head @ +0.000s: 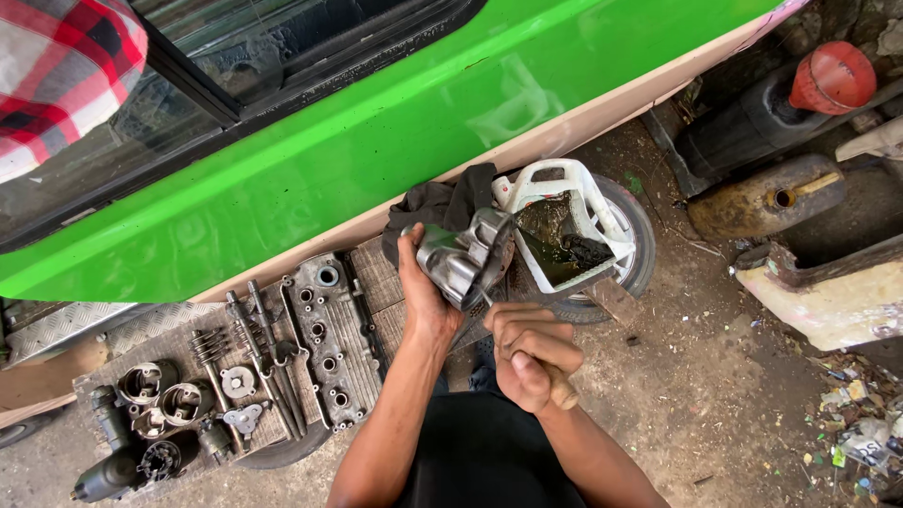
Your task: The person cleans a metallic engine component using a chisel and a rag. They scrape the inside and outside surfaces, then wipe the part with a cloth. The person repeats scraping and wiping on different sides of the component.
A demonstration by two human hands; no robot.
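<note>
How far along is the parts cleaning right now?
Done, apparently: a cylinder head, shafts and pistons lie laid out on the board. In hand: the left hand holds a metal engine part over a cut white container of dark liquid, while the right hand works a wooden-handled brush on it. Left: that part looks unfinished; which others remain is unclear.

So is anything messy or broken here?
Yes. The white container is cut open and holds dark, dirty liquid, and it sits tilted on a wheel. Litter lies scattered on the ground at the right.
</note>
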